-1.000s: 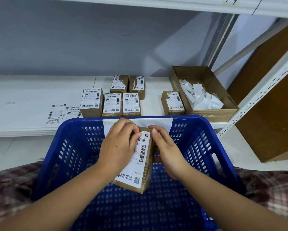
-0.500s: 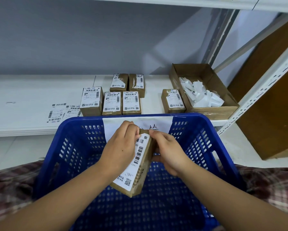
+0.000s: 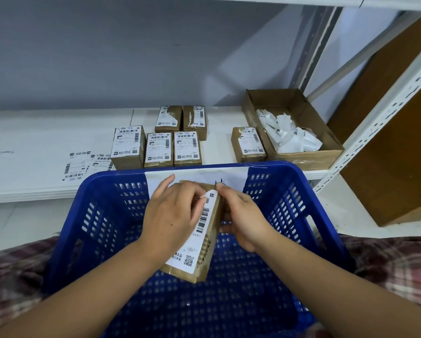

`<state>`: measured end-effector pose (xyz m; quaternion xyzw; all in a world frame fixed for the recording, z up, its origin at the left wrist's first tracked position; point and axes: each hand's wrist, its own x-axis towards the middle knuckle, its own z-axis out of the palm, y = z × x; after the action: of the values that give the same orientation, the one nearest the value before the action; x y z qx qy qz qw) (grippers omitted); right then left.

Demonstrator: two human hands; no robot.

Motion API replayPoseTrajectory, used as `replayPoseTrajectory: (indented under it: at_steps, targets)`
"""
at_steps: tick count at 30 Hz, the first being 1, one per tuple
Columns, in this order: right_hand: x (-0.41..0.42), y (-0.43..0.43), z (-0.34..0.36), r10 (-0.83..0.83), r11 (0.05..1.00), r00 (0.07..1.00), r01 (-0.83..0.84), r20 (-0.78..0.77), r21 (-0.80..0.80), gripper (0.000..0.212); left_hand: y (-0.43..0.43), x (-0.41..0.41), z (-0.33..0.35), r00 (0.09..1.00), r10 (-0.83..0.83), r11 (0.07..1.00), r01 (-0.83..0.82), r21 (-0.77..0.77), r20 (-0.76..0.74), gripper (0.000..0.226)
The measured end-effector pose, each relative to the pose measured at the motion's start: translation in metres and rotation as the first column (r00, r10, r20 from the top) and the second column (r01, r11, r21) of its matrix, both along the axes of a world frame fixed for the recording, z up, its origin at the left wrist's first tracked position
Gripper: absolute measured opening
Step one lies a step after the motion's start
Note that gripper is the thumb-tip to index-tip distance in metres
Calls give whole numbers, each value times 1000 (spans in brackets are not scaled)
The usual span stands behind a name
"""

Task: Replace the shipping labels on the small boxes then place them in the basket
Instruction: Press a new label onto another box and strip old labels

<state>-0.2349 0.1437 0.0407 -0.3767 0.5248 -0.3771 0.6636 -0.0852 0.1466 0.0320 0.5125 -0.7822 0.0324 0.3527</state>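
Over the blue basket [image 3: 102,215] I hold a small brown box [image 3: 204,259], tilted, with a white shipping label [image 3: 199,230] on its upper face. My left hand [image 3: 173,215] lies across the label's left side, its fingertips curled at the label's top edge. My right hand [image 3: 243,218] grips the box's right side, with a fingertip at the label's top corner. Several small labelled boxes [image 3: 158,150] stand on the white shelf [image 3: 34,142] beyond the basket. Loose shipping labels [image 3: 82,164] lie flat on the shelf to their left.
An open cardboard box [image 3: 299,108] holding crumpled white label scraps [image 3: 290,135] sits on the shelf at the right. A white perforated shelf post [image 3: 380,123] and a brown board [image 3: 399,147] stand to the right. The basket rests on a plaid-covered lap [image 3: 9,272].
The box has tipped more onto its edge, so the label faces further left. Both hands' fingertips have closed in on the label's top corner.
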Motion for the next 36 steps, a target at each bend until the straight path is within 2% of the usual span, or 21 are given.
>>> replayPoseTrajectory:
  at_steps: [2, 8, 16, 21, 30, 34, 36]
  targets:
    - [1, 0, 0, 4, 1000, 1000, -4, -12, -13, 36, 0, -2, 3, 998, 1, 1000, 1, 27, -68, 19]
    - [5, 3, -2, 36, 997, 999, -38, -28, -67, 36, -2, -2, -2, 994, -32, 996, 40, 80, -106, 33]
    - [4, 2, -2, 62, 995, 997, -66, -53, -78, 35, 1, -2, 0, 999, 11, 999, -13, -53, -41, 26]
    - [1, 0, -2, 80, 994, 994, -84, -70, -64, 35, -2, -4, -3, 989, -81, 996, 84, 19, -123, 24]
    - [-5, -7, -2, 89, 995, 994, -92, -70, -42, 36, 0, -5, -2, 974, -151, 983, 166, 77, -171, 16]
    - [-8, -8, -1, 88, 996, 994, -89, -61, -21, 36, 0, -2, -3, 961, -244, 959, 259, 113, -131, 8]
    - [-9, -9, -2, 93, 995, 993, -95, -66, -21, 37, 0, 0, -4, 958, -259, 950, 275, 148, -121, 14]
